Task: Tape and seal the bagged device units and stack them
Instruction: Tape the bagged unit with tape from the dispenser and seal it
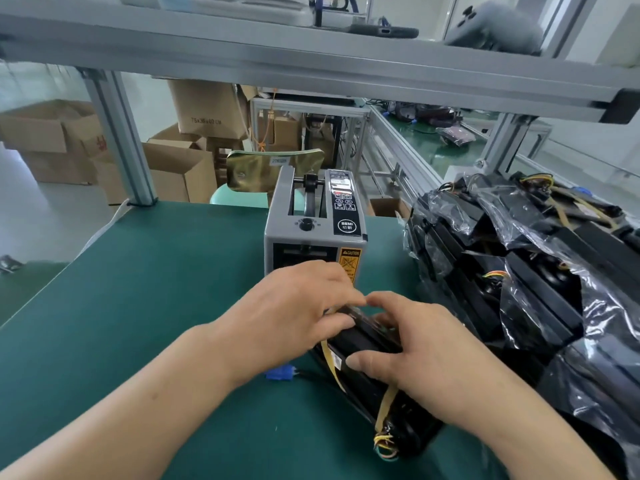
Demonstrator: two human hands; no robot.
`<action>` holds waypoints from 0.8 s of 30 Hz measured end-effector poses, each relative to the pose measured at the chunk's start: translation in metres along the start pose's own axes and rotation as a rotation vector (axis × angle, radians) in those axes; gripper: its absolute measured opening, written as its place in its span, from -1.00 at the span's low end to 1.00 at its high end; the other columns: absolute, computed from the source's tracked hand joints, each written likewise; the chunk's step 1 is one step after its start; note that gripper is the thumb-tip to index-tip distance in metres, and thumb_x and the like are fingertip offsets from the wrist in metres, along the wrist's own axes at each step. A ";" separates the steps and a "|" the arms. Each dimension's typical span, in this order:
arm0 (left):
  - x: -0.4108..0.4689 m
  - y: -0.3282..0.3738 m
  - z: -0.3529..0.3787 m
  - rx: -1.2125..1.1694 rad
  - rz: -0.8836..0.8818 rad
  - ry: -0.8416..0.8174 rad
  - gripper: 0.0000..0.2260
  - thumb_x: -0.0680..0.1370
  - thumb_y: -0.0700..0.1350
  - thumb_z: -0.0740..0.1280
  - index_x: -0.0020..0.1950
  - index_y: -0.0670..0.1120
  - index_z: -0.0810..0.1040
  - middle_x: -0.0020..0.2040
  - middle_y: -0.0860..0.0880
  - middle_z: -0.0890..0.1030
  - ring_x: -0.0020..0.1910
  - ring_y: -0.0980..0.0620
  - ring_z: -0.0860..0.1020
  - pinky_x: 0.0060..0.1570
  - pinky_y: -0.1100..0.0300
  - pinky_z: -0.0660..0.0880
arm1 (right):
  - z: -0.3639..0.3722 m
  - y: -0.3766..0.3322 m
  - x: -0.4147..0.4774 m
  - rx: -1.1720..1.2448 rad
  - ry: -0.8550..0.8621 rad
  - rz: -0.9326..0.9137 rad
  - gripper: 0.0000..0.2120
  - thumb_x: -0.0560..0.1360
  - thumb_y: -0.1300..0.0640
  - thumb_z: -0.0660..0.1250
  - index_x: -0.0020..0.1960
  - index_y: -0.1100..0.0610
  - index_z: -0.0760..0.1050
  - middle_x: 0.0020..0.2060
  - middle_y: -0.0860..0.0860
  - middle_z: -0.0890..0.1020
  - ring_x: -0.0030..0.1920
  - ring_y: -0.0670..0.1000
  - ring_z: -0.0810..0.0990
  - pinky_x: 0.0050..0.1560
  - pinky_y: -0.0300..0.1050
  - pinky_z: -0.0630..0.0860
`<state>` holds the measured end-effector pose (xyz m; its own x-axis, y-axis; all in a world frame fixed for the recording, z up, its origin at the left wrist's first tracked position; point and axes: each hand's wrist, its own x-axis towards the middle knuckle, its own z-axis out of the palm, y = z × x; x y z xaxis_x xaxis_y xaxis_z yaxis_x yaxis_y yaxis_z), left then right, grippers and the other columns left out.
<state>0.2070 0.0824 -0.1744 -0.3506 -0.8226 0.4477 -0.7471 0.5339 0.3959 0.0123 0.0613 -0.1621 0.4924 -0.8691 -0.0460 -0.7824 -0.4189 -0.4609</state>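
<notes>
One bagged unit (362,342) lies on the bench (138,289) at 6 o'clock from the tape dispenser (311,216). The left hand (298,306) curls its fingers over the bag's far end, and the right hand (415,348) grips its middle between thumb and fingers. Sealing looks under way, though I cannot make out any tape; stacking it on the pile (519,271) at 3 o'clock remains.

Bagged unit (367,342) flat on the bench (138,306), just left of the stack of bagged units (519,271).
The unit is a long black block in clear film, crossed by yellowish strips, with coloured wires at its near end. It lies diagonally. The stack's film is crumpled.
</notes>
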 end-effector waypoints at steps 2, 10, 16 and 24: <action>0.004 0.000 -0.005 0.078 0.066 -0.062 -0.87 0.56 -0.11 0.40 0.05 -0.08 0.71 -0.03 0.04 0.63 -0.06 0.05 0.59 -0.07 0.02 0.57 | -0.001 -0.001 0.001 -0.007 -0.006 0.001 -0.32 0.36 -0.31 0.44 0.41 -0.23 0.30 0.05 -0.15 0.61 0.15 -0.11 0.57 0.04 -0.20 0.49; 0.009 0.002 -0.001 0.312 0.145 -0.049 -0.85 0.60 -0.16 0.29 -0.07 -0.09 0.66 -0.08 0.03 0.61 -0.12 -0.01 0.57 -0.20 0.04 0.52 | -0.002 0.001 0.003 -0.012 -0.022 -0.014 -0.43 0.35 -0.36 0.42 0.26 -0.14 0.45 0.02 -0.11 0.65 0.06 -0.11 0.60 0.09 -0.08 0.55; 0.014 -0.004 0.000 0.156 0.013 -0.079 -0.91 0.61 -0.09 0.28 -0.04 -0.05 0.57 -0.12 0.08 0.59 -0.12 -0.03 0.53 -0.07 -0.02 0.48 | -0.004 0.001 0.012 -0.010 0.047 -0.057 -0.73 0.51 -0.26 0.31 -0.04 -0.06 0.53 -0.23 -0.08 0.65 -0.13 -0.05 0.60 -0.05 0.02 0.55; 0.000 -0.018 0.010 -0.375 -0.589 0.157 -0.90 0.51 0.01 0.44 -0.21 0.11 0.64 -0.20 0.20 0.60 -0.28 0.25 0.52 -0.22 0.32 0.42 | -0.001 -0.009 0.019 -0.068 0.140 -0.040 -0.67 0.60 -0.11 0.23 -0.24 0.07 0.45 -0.34 -0.03 0.58 -0.24 0.03 0.56 -0.24 -0.07 0.48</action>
<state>0.2146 0.0711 -0.1898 0.1584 -0.9720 0.1735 -0.5332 0.0637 0.8436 0.0287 0.0480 -0.1583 0.4695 -0.8775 0.0979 -0.7896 -0.4668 -0.3982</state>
